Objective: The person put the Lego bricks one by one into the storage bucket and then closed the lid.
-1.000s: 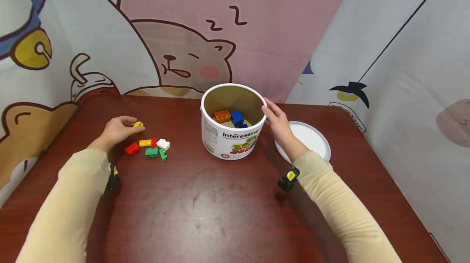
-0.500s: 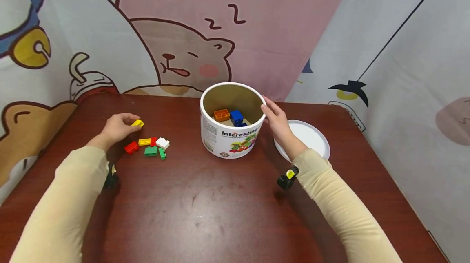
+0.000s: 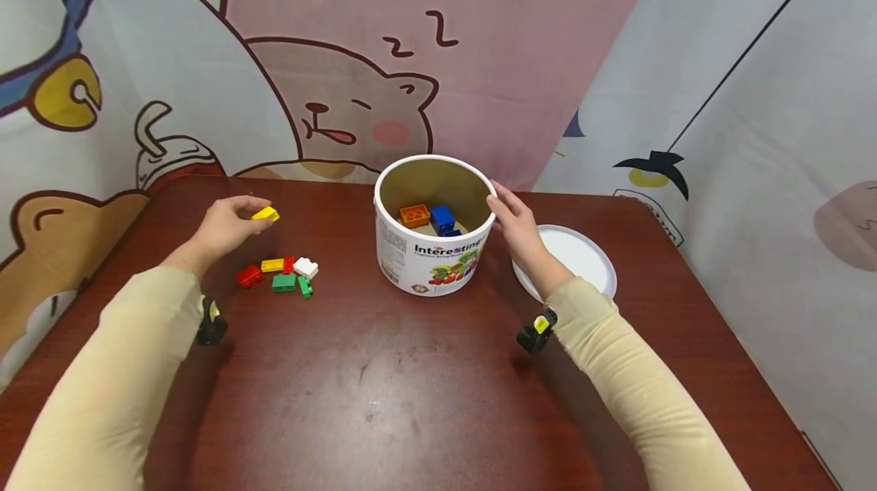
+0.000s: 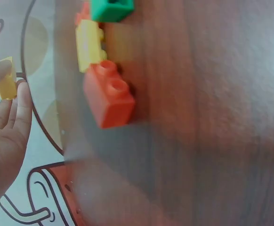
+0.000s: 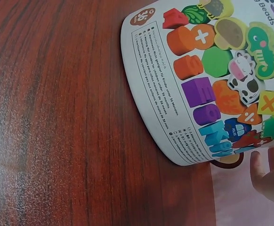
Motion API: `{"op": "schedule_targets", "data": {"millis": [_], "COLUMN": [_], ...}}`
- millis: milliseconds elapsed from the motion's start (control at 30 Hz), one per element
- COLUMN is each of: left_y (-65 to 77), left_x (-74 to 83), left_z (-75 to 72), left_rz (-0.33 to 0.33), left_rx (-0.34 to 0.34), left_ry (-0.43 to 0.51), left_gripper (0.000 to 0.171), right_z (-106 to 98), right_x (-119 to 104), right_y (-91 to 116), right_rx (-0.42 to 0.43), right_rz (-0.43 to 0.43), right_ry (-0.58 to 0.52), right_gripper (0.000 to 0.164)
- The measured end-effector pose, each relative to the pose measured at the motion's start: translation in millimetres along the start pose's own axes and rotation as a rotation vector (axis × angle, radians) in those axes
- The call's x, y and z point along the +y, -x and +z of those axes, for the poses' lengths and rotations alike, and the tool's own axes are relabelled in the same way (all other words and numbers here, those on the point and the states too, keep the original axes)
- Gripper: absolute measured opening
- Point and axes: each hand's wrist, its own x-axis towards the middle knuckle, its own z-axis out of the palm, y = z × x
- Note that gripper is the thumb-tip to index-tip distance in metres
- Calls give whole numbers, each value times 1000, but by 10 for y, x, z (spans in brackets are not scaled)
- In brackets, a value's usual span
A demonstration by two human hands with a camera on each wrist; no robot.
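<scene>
My left hand [image 3: 226, 228] pinches a yellow toy brick [image 3: 266, 214] between thumb and fingers, above the table at the back left. In the left wrist view that yellow brick [image 4: 7, 84] shows between the fingertips. Just in front of this hand lie a red brick [image 3: 249, 275], another yellow brick [image 3: 272, 266], a white brick [image 3: 306, 269] and green bricks [image 3: 284, 283]. My right hand [image 3: 521, 228] rests extended fingers against the right side of a white bucket [image 3: 400, 255], right at its rim. Inside the bucket are an orange brick [image 3: 414, 216] and blue bricks [image 3: 442, 218].
A white round lid [image 3: 578, 259] lies on the table right of the bucket, partly behind the right forearm. The brown table [image 3: 384, 377] ends at a patterned curtain [image 3: 370, 57] along the back. Each wrist wears a small black camera [image 3: 537, 333].
My left hand has lifted the yellow brick up and slightly to the right, away from the other bricks. My right hand stays at the bucket.
</scene>
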Motion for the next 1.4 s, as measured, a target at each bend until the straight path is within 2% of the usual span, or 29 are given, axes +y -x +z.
{"op": "schedule_targets", "data": {"millis": [367,733,1167,1400], "left_y": [-6,8,-37,-80], "left_x": [288,615,1031,1280], "left_z": [-53,-45,15,78], "left_rz": [71,99,164,181], "left_rx": [21,21,-11,-62], "left_ry": [19,55,127,171], "left_gripper": [43,43,38,39], "right_z": [-4,-11,-9,-6], "right_x": [-9,16,17,7], "right_y": [14,-13,-12,-12], "right_rx": [-1,6,5,2], "right_rz": [0,3,2,6], "right_ry": [24,10,9,-3], "right_gripper": [47,47,47,47]}}
